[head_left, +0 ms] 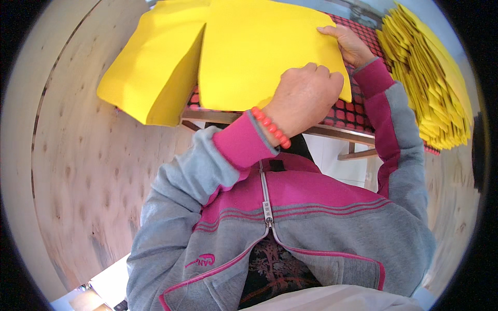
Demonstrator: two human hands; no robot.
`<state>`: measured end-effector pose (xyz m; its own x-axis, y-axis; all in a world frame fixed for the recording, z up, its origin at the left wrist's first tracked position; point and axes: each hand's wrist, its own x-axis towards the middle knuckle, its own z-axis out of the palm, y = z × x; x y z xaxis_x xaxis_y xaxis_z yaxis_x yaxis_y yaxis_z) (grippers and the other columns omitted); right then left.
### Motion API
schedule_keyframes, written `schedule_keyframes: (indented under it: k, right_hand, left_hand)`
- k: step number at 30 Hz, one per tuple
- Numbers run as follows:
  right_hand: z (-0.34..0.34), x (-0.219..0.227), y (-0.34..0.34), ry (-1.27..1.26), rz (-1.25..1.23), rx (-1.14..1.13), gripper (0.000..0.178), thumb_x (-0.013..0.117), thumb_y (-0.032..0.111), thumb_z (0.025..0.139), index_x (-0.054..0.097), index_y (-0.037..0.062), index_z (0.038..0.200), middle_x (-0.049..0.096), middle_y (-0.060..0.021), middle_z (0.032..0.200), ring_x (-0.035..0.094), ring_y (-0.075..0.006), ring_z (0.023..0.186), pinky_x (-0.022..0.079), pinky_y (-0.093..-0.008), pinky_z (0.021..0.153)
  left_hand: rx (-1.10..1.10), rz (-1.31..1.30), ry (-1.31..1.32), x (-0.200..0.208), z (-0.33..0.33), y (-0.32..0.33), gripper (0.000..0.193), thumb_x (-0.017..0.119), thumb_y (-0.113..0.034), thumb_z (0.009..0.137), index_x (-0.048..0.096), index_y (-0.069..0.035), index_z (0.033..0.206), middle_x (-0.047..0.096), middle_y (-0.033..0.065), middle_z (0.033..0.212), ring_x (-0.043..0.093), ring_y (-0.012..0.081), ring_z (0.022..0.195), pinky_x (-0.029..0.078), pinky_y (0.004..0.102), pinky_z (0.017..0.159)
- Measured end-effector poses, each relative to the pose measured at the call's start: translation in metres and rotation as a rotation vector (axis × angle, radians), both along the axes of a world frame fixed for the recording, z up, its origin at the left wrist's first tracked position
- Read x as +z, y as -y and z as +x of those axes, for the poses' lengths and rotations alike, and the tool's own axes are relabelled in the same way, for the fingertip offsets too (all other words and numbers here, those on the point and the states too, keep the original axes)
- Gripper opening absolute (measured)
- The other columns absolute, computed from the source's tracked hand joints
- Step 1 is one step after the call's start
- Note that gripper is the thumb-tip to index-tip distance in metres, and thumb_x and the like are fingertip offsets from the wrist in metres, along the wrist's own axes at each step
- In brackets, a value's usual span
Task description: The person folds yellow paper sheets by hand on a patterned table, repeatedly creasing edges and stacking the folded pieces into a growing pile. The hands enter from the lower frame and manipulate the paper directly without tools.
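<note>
A large piece of stiff yellow cloth (244, 57) lies on the table top in front of me. A second yellow panel (140, 67) spreads to its left, hanging past the table's edge, with a wedge-shaped gap between the two. At the upper right edge, my right hand (355, 46) pinches the cloth, thumb on top and the other fingers hidden beneath. My left hand (308, 93), with a red bead bracelet (271, 128) on its wrist, is closed over the cloth's near right part. Its fingertips are turned away, so what they grip is hidden.
A tall stack of folded yellow cloth pieces (425, 83) stands on the right. Under the work is a red-and-black patterned table cover (353, 116) on a wooden frame (337, 135). A pale wood-grained surface (98, 181) extends along the left.
</note>
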<state>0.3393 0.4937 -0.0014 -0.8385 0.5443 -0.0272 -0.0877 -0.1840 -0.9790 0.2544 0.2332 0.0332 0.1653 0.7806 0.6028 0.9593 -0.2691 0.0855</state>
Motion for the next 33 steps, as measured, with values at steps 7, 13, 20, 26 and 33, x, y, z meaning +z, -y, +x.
schedule_keyframes:
  k: [7, 13, 20, 26, 33]
  right_hand:
    - [0.047, -0.041, -0.074, 0.210, 0.038, -0.044, 0.033, 0.066, 0.013, 0.096, 0.063, -0.0048, 0.123, 0.073, -0.0143, 0.110, 0.073, -0.0215, 0.093, 0.061, -0.0350, 0.082]
    - [0.034, -0.034, -0.086, 0.351, -0.018, -0.062, 0.032, 0.067, 0.012, 0.095, 0.064, -0.0049, 0.122, 0.074, -0.0142, 0.110, 0.073, -0.0220, 0.092, 0.061, -0.0345, 0.081]
    - [0.037, -0.034, -0.085, 0.393, 0.168, -0.088, 0.035, 0.070, 0.014, 0.093, 0.065, -0.0045, 0.123, 0.074, -0.0122, 0.109, 0.073, -0.0193, 0.090, 0.060, -0.0324, 0.080]
    - [0.038, -0.036, -0.083, 0.315, 0.158, -0.069, 0.038, 0.070, 0.016, 0.094, 0.064, -0.0041, 0.125, 0.073, -0.0119, 0.110, 0.073, -0.0185, 0.089, 0.060, -0.0313, 0.078]
    - [0.034, -0.020, -0.097, 0.473, 0.214, -0.205, 0.032, 0.068, 0.027, 0.097, 0.067, 0.0021, 0.118, 0.074, -0.0056, 0.102, 0.071, -0.0093, 0.080, 0.057, -0.0238, 0.067]
  left_hand:
    - [-0.036, -0.168, 0.055, -0.044, 0.053, -0.073, 0.009, 0.061, -0.013, 0.087, 0.065, -0.006, 0.090, 0.067, 0.0159, 0.085, 0.071, 0.0367, 0.077, 0.057, 0.0473, 0.065]
    - [-0.056, -0.300, 0.065, -0.036, 0.060, -0.093, 0.014, 0.061, -0.016, 0.091, 0.067, -0.004, 0.090, 0.070, 0.0185, 0.088, 0.071, 0.0403, 0.081, 0.057, 0.0487, 0.072]
    - [-0.532, -0.562, 0.273, -0.013, -0.040, -0.113, 0.039, 0.057, -0.036, 0.103, 0.072, -0.002, 0.116, 0.074, 0.0172, 0.108, 0.069, 0.0370, 0.102, 0.055, 0.0406, 0.090]
    - [-0.047, -0.331, -0.152, -0.058, -0.106, -0.165, 0.059, 0.049, -0.049, 0.104, 0.050, -0.010, 0.148, 0.046, 0.0164, 0.155, 0.041, 0.0318, 0.145, 0.034, 0.0568, 0.115]
    - [0.191, -0.409, -0.171, -0.084, -0.114, -0.172, 0.098, 0.045, -0.082, 0.088, 0.038, -0.014, 0.158, 0.030, 0.0170, 0.165, 0.026, 0.0364, 0.153, 0.022, 0.0706, 0.114]
